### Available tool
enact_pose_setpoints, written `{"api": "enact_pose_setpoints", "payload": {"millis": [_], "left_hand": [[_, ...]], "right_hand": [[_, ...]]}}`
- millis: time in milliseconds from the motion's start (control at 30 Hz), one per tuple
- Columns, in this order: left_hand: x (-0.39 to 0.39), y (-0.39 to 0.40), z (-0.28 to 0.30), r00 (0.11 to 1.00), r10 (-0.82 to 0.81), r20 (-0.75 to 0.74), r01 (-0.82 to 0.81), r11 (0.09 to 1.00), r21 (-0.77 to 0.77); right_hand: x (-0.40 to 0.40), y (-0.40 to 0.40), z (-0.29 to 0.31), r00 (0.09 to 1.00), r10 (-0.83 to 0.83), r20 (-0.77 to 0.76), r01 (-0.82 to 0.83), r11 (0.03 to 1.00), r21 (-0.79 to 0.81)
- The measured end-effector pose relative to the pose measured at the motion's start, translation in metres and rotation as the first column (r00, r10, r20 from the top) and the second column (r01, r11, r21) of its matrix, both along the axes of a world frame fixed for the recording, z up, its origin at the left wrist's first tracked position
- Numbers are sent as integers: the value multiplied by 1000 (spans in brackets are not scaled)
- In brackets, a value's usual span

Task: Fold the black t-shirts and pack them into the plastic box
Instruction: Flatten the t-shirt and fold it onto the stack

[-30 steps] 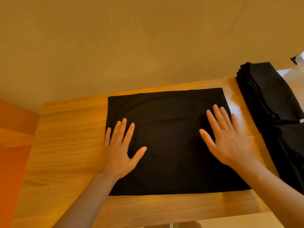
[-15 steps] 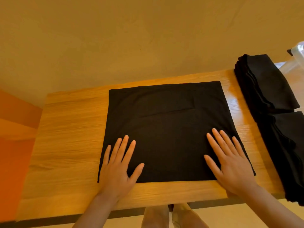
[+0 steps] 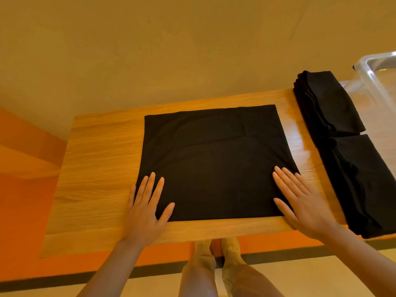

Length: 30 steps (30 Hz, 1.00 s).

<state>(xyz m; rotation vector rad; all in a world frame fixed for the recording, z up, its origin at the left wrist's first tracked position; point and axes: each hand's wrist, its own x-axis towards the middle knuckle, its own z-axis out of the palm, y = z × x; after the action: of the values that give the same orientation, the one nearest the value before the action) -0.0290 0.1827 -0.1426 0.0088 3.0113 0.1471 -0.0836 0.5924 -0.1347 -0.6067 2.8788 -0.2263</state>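
Both flat hands, left hand (image 3: 144, 213) and right hand (image 3: 304, 203), press folded t-shirt (image 3: 216, 159) beside stacked shirts (image 3: 351, 155).

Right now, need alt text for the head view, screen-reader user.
Both hands, left hand and right hand, lie flat on the near corners of a square-folded black t-shirt on a light wooden table. At right sit stacked folded black shirts beside a clear plastic box.

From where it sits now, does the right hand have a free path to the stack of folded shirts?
Probably yes. The right hand lies flat on the t-shirt's near right corner, holding nothing, and only bare table separates it from the folded stack.
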Motion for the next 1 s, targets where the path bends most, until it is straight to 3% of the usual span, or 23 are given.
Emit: {"api": "enact_pose_setpoints", "payload": {"millis": [233, 367, 533, 800, 1000], "left_hand": [[21, 0, 7, 999, 45, -2, -45, 999, -19], [51, -3, 12, 978, -202, 42, 202, 979, 14], [72, -21, 13, 974, -215, 67, 220, 973, -72], [84, -18, 18, 908, -382, -171, 365, 923, -121], [90, -23, 32, 892, -389, -231, 399, 917, -3]], "right_hand": [[29, 15, 1, 1000, -16, -18, 15, 999, -37], [41, 18, 0, 984, 165, -60, -166, 986, -9], [49, 33, -12, 946, 291, -146, -277, 955, 107], [55, 46, -7, 880, 396, -262, -382, 918, 103], [57, 54, 9, 926, 350, -144, -364, 927, -88]]}}
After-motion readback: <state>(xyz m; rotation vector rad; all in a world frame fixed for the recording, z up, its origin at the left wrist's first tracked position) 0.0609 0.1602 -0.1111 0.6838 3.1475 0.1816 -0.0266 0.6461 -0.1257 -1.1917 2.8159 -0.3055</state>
